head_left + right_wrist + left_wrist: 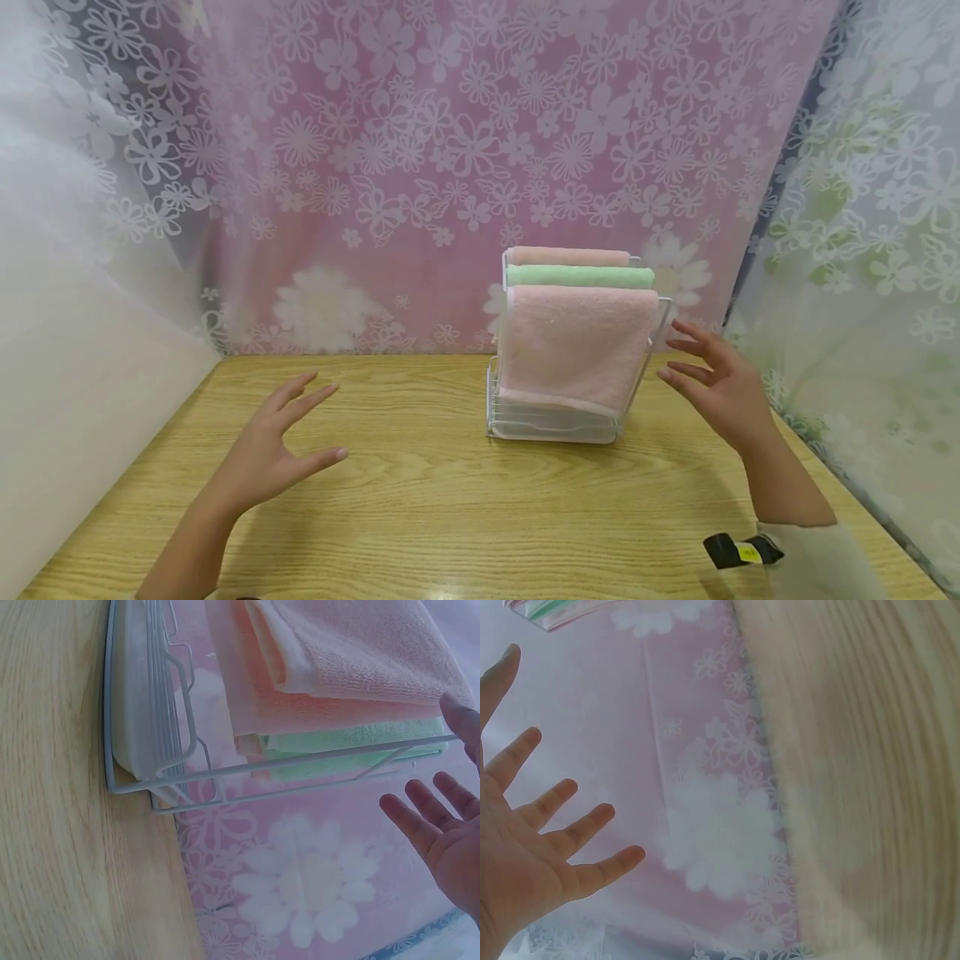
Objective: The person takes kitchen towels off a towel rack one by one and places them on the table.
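A white wire rack (489,400) stands on the wooden table, right of the middle. Over its front bar hangs a pink towel (577,350); behind it are a green towel (581,277) and another pink towel (570,256), mostly hidden. My right hand (720,392) is just right of the rack, fingers spread toward its side frame, holding nothing. In the right wrist view its fingertips (397,806) lie close to the grey side bar (300,761). My left hand (262,454) hovers over the left part of the table, fingers apart, with nothing in it.
A white tray (555,432) sits at the bottom of the rack. The wood-grain table (420,517) meets a pink flowered curtain (420,167) at the back. Pale sheeting (67,333) borders the left, and a flowered sheet (885,317) the right.
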